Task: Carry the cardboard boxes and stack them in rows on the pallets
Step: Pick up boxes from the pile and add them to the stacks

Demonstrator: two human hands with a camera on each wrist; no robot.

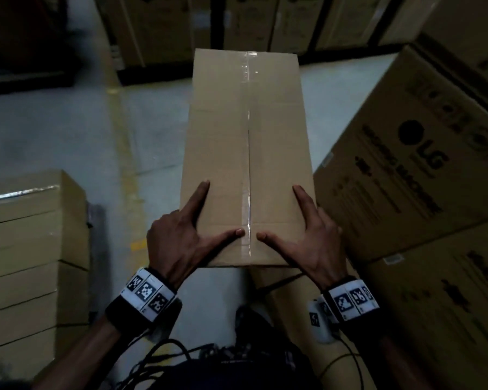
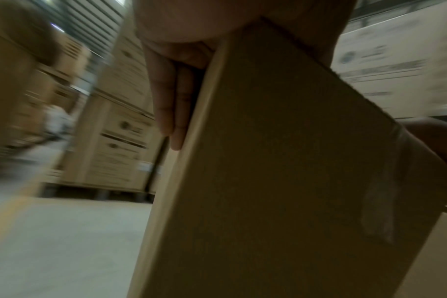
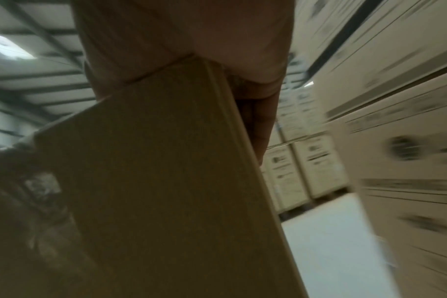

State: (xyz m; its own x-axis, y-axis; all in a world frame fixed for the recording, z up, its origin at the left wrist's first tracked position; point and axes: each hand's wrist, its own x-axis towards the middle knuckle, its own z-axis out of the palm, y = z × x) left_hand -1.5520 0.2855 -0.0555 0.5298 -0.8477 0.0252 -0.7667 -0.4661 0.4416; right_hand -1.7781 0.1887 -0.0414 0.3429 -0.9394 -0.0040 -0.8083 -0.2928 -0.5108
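Centrally, a long, tape-sealed cardboard box (image 1: 247, 156) is held clear of the grey floor (image 1: 54, 128), its length running away from the person. Left hand (image 1: 178, 235) grips the near left corner: thumb and forefinger lie on the top face, while the other fingers (image 2: 171, 100) run straight down the left side wall. Right hand (image 1: 310, 237) mirrors this at the near right corner, thumb pointing inward toward the tape seam (image 1: 248, 153), fingers (image 3: 258, 125) flat against the right side wall. The two hands stay apart, thumbs nearly meeting at the seam. Left of the box stands a stack of plain cartons (image 1: 31, 249); right of it, large printed cartons (image 1: 423, 175) stand close by. Wrist views are motion-blurred.
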